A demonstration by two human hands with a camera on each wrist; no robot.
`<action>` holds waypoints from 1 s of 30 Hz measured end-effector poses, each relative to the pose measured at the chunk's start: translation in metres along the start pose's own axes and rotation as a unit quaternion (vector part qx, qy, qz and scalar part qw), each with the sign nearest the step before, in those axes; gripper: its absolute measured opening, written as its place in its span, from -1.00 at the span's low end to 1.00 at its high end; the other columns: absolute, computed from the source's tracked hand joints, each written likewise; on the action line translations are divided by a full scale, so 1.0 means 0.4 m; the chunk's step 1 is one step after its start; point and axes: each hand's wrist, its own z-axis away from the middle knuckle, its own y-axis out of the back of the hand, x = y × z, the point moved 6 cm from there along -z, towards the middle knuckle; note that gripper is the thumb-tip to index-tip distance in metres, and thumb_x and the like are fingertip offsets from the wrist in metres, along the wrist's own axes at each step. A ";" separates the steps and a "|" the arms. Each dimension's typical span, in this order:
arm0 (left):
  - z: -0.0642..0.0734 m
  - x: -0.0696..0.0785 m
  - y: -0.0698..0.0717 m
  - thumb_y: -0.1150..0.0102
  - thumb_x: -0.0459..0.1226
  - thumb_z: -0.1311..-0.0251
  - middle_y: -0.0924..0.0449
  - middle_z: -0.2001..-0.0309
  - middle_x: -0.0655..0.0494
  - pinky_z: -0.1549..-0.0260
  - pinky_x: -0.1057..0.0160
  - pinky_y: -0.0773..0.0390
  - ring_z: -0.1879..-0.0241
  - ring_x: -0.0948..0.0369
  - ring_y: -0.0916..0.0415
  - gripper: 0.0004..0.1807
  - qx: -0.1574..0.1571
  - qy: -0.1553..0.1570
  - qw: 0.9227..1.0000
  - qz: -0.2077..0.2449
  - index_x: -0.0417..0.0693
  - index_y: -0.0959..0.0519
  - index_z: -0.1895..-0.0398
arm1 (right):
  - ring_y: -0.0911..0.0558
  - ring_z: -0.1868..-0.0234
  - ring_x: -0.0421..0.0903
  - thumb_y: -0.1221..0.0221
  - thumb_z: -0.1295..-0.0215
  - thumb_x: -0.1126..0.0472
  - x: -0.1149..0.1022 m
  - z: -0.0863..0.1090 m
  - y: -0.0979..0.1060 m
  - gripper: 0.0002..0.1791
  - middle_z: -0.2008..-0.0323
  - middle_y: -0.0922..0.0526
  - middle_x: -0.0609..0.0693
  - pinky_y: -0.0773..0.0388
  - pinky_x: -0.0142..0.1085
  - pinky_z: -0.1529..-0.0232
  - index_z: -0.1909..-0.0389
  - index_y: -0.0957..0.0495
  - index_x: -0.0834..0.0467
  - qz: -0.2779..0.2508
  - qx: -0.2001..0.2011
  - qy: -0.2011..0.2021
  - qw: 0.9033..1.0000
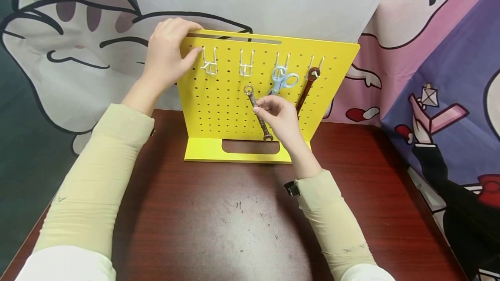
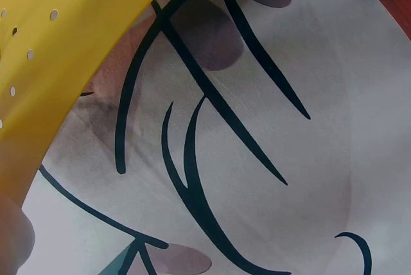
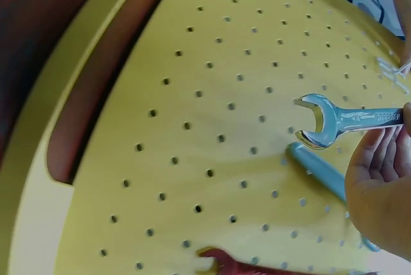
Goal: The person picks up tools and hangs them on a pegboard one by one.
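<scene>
While the left hand (image 1: pixel 168 49) holds the yellow pegboard (image 1: pixel 234 99) by its upper left corner, the right hand's (image 1: pixel 283 116) grip is clamped on a silver wrench (image 1: pixel 262 124), tilted before the board's middle, its open end near the panel's bottom edge. Blue scissors (image 1: pixel 279 82) and a red wrench (image 1: pixel 307 86) hang toward the board's right edge, which stands near the surface's (image 1: pixel 218 216) far edge.

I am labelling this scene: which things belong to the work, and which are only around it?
Probably in the work:
silver combination wrench, in the right hand
yellow pegboard, gripped by the left hand
white hooks

Probably only around:
blue scissors
red combination wrench
table
cartoon backdrop
</scene>
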 end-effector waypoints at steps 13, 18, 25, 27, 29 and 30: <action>0.000 0.002 0.001 -0.30 -0.35 -0.38 -0.71 -0.20 -0.13 -0.47 0.04 -0.36 -0.26 -0.08 -0.53 -0.62 0.002 -0.002 1.000 0.001 -0.18 -0.63 -0.24 | -0.65 0.32 -0.30 -0.35 -0.35 0.40 -0.053 -0.018 -0.017 -0.86 0.39 -0.71 -0.29 -0.60 -0.47 0.19 0.13 -0.70 0.38 -0.073 0.031 0.004 0.997; 0.001 0.000 0.004 -0.30 -0.35 -0.38 -0.71 -0.21 -0.12 -0.49 0.05 -0.35 -0.26 -0.08 -0.53 -0.61 0.001 0.002 1.000 -0.002 -0.18 -0.64 -0.25 | -0.62 0.35 -0.30 -0.35 -0.36 0.39 -0.058 -0.033 -0.030 -0.85 0.41 -0.70 -0.29 -0.55 -0.47 0.25 0.12 -0.70 0.38 -0.094 0.041 -0.012 0.995; 0.002 0.001 0.006 -0.30 -0.35 -0.38 -0.70 -0.21 -0.13 -0.49 0.04 -0.34 -0.26 -0.09 -0.53 -0.61 -0.001 0.003 1.000 -0.003 -0.18 -0.63 -0.25 | -0.59 0.33 -0.28 -0.37 -0.37 0.37 -0.041 -0.049 -0.047 -0.86 0.39 -0.69 -0.25 -0.53 -0.45 0.21 0.12 -0.71 0.34 -0.117 0.056 -0.067 0.989; 0.001 0.002 0.005 -0.30 -0.35 -0.38 -0.70 -0.21 -0.13 -0.50 0.04 -0.34 -0.26 -0.09 -0.53 -0.61 -0.002 0.003 1.000 -0.002 -0.19 -0.63 -0.25 | -0.59 0.30 -0.28 -0.37 -0.37 0.36 -0.035 -0.050 -0.050 -0.88 0.37 -0.69 -0.24 -0.54 -0.44 0.17 0.13 -0.72 0.30 -0.125 0.060 -0.082 0.987; 0.001 0.004 0.004 -0.30 -0.35 -0.38 -0.70 -0.21 -0.14 -0.50 0.04 -0.34 -0.26 -0.09 -0.53 -0.62 -0.002 0.002 1.000 -0.001 -0.19 -0.63 -0.24 | -0.60 0.28 -0.28 -0.37 -0.37 0.35 -0.029 -0.051 -0.052 -0.88 0.36 -0.69 -0.25 -0.54 -0.43 0.14 0.13 -0.73 0.27 -0.130 0.063 -0.092 0.985; 0.001 0.005 0.004 -0.30 -0.35 -0.38 -0.70 -0.21 -0.14 -0.51 0.05 -0.33 -0.26 -0.09 -0.52 -0.62 -0.002 0.002 1.000 0.000 -0.19 -0.63 -0.24 | -0.61 0.27 -0.28 -0.37 -0.37 0.35 -0.027 -0.052 -0.053 -0.88 0.35 -0.69 -0.25 -0.55 -0.42 0.12 0.12 -0.73 0.28 -0.134 0.064 -0.094 0.984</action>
